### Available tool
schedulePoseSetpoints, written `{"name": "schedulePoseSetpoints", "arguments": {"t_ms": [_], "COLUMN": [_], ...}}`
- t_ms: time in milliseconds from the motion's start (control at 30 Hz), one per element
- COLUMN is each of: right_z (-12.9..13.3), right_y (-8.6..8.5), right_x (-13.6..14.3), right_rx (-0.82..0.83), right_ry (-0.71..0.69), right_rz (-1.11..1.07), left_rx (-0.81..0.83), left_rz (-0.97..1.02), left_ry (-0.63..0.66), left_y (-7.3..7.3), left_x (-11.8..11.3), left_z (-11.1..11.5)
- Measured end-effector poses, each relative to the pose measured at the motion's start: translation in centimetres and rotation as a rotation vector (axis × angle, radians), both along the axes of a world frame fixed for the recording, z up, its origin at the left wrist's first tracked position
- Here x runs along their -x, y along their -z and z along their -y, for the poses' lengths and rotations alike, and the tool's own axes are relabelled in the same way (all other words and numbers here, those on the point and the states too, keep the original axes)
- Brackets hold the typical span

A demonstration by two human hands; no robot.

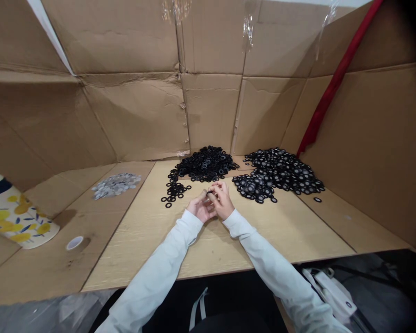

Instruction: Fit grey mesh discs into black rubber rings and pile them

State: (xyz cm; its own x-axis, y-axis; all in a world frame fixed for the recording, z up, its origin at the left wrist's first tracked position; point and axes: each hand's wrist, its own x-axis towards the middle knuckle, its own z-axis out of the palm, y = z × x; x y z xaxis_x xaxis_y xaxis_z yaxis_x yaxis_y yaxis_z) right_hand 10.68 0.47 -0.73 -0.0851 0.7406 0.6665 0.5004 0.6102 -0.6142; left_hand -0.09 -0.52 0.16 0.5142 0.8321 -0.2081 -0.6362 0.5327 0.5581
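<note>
Together, my left hand (201, 209) and right hand (222, 200) pinch a black ring (210, 193) over the middle of the tabletop (152, 245). A ring pile (208, 163) sits by the far edge; gray discs (116, 186) lie toward the left edge.

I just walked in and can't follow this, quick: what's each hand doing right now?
Left hand: partly closed, fingertips at a small black ring.
Right hand: partly closed, fingertips on that same ring.
</note>
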Motion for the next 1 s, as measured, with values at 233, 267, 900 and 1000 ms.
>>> {"name": "schedulePoseSetpoints", "arguments": {"t_ms": [233, 267, 900, 1000], "right_z": [0.12, 0.17, -0.30, -0.29], "right_y": [0.02, 0.01, 0.01, -0.06], "right_x": [-0.02, 0.01, -0.32, -0.35], "right_rx": [-0.038, -0.052, 0.028, 0.033], "right_ry": [0.059, 0.079, 0.086, 0.074], "right_rz": [0.084, 0.106, 0.100, 0.090], "left_rx": [0.018, 0.024, 0.028, 0.025], "left_rz": [-0.063, -0.068, -0.065, -0.064], "left_ry": [-0.066, -0.080, -0.117, -0.127], "left_y": [0.44, 0.47, -0.14, 0.15], "left_x": [-0.23, -0.26, -0.05, -0.07], "left_z": [-0.34, -0.36, -0.14, -0.24]}}
